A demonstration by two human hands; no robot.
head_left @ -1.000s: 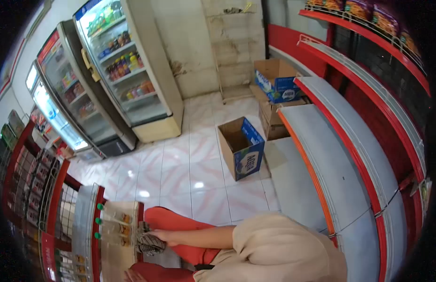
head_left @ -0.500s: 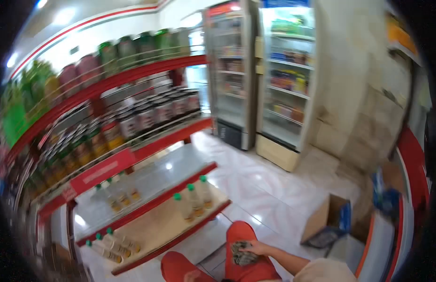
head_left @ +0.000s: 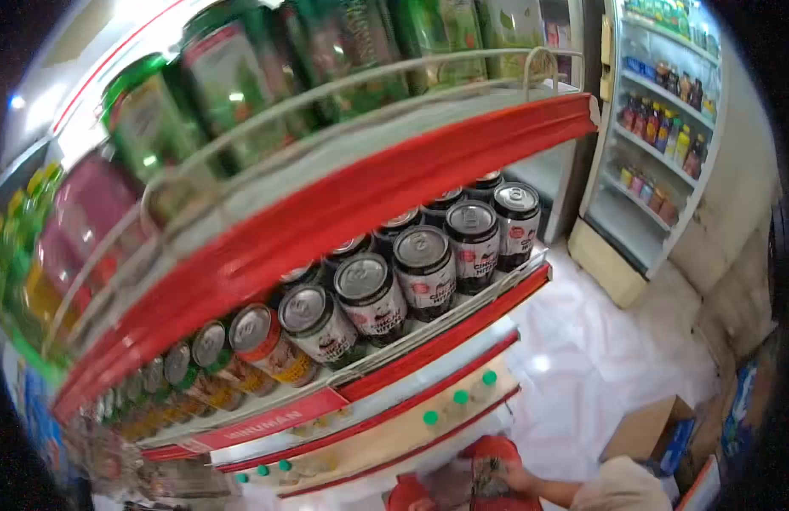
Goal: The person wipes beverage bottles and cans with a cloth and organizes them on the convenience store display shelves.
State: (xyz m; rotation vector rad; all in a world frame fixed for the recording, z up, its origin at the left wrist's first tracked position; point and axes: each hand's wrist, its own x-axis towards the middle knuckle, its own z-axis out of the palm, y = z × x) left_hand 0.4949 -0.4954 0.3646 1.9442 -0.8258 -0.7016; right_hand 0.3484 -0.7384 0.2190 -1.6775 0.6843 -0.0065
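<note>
The small grey patterned cloth (head_left: 490, 479) is on the person's red leg (head_left: 494, 446), low in the view. It looks like a bunched-up rag, but it is blurry. The right hand (head_left: 517, 473) is right at it, with its fingers touching the side nearest the arm. I can't tell if they are squeezing it or just resting there. A bit of the left hand (head_left: 422, 504) shows at the bottom edge, by the other red leg. I can't tell if it is open or closed.

The cloth should be light, soft and floppy, and it should not break if it is dropped. It might slip off the leg if nothing holds it. The best place to grab it is the thick, bunched middle, with the thumb on one side and the fingers on the other. If only a corner is pinched, the rest may flop down.

Near the legs is a low shelf (head_left: 386, 447) with green-capped bottles (head_left: 461, 397). Black and white cans (head_left: 371, 294) stand higher up, and an open box (head_left: 637, 430) sits on the floor.
</note>
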